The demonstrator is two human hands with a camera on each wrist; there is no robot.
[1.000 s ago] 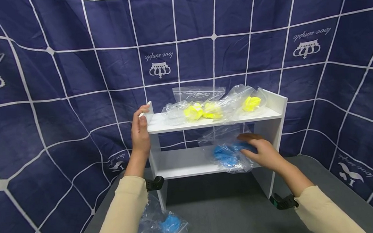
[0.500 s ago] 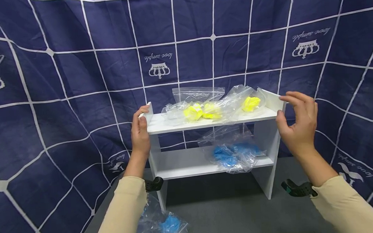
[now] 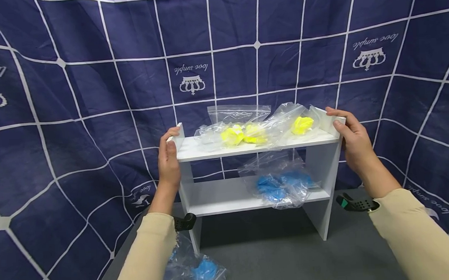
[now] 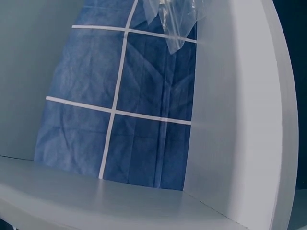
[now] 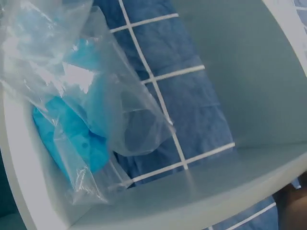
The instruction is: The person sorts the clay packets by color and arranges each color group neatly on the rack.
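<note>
A small white two-tier shelf stands on the dark surface. My left hand grips the top of its left side panel, thumb in front and fingers over the edge. On the other side, my right hand holds the top of the right side panel the same way. Clear plastic bags with bright yellow contents lie along the upper tier. Bagged blue contents rest at the right of the lower tier; the right wrist view shows the crumpled blue contents close up. Neither hand appears in its own wrist view, except for a dark sliver at right.
Another clear bag with blue contents lies on the dark tabletop at the front left, partly behind the left sleeve. A navy curtain with white grid lines hangs behind the shelf and along both sides.
My right hand has left the blue bag on the lower tier, moved right and up, and taken hold of the right side panel. My left hand has stayed on the left panel.
</note>
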